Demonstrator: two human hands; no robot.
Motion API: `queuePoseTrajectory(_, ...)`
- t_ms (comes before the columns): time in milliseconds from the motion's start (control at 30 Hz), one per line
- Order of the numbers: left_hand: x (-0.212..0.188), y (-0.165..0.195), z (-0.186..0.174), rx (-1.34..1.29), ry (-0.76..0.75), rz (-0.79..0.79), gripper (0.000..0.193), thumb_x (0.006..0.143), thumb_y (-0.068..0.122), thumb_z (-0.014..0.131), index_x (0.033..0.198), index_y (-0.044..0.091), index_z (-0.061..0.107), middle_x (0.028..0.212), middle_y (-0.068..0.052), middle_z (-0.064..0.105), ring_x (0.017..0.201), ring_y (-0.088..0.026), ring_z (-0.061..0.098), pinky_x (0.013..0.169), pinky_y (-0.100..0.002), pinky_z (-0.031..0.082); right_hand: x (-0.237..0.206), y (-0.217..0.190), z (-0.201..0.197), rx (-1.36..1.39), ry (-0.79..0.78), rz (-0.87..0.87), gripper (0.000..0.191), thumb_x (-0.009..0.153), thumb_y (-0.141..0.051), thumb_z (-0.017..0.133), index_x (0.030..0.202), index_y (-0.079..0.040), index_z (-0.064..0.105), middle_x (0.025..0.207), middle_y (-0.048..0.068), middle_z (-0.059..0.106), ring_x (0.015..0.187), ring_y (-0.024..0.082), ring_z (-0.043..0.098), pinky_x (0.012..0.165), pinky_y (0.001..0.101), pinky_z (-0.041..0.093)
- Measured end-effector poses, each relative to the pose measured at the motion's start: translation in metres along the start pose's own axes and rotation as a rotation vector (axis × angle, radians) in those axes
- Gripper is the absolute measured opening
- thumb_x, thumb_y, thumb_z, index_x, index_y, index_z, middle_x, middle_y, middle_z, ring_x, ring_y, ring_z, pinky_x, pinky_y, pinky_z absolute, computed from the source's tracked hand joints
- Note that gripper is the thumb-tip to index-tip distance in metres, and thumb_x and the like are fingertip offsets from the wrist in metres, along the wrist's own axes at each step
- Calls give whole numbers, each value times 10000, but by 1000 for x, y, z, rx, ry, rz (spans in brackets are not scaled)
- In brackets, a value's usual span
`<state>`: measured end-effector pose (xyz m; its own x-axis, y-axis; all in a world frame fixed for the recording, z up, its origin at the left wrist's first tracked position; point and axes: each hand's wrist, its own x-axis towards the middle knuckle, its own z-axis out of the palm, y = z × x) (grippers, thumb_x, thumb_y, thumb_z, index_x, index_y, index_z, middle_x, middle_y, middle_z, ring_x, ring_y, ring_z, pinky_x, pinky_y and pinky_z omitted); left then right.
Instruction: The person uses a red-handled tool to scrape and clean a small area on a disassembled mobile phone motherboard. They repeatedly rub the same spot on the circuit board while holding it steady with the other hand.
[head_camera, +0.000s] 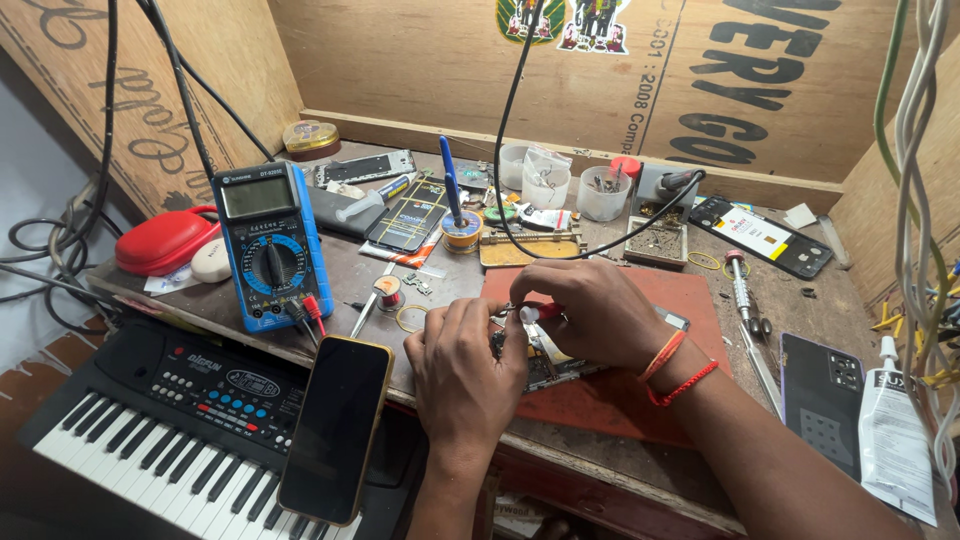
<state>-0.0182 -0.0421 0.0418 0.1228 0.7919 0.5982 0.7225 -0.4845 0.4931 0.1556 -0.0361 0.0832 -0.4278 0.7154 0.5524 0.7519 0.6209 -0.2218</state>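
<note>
Both my hands on the opened phone on the red mat.
My left hand clamps its edge; my right hand pinches a small screwdriver, its tip probably hidden. The phone is light and fragile, so I hold it by the frame.

This is a small repair workshop for phones. A worn, dusty worktop sits between rough plywood walls. On it stands a blue meter with a round dial and red and black plugs. Flat black phones and phone parts lie all around. There are small clear plastic cups with tiny parts, a spool of thin wire and a silver screwdriver. Black cables hang down.
</note>
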Motion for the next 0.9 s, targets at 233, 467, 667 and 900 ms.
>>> queuePoseTrajectory(233,0,0,0,9,-31,-16,308,921,384,644,991,89,704,1016,-59,711,1051,-253,618,945,-462,392,-1,0,1,10,7,9,338,665,85,689,938,-113,663,806,67,698,757,314,698,577,431,513)
queuePoseTrajectory(467,1,1,-1,31,-68,-35,313,933,397,630,980,96,703,998,-51,706,1039,-235,617,952,-456,393,0,0,1,1,15,-1,332,671,79,700,937,-117,661,822,51,705,771,299,702,584,426,518)
queuePoseTrajectory(667,1,0,-1,26,-50,-17,315,933,395,629,985,92,697,1000,-55,704,1040,-241,616,948,-456,394,0,-1,1,0,6,8,343,664,81,703,941,-119,671,813,54,711,759,301,704,578,426,517)
queuePoseTrajectory(900,1,2,-2,28,-78,-49,296,932,390,640,1003,107,691,999,-42,701,1034,-236,613,938,-452,395,0,1,1,45,1,-17,322,672,40,742,944,-123,686,826,65,722,745,309,704,583,400,539)
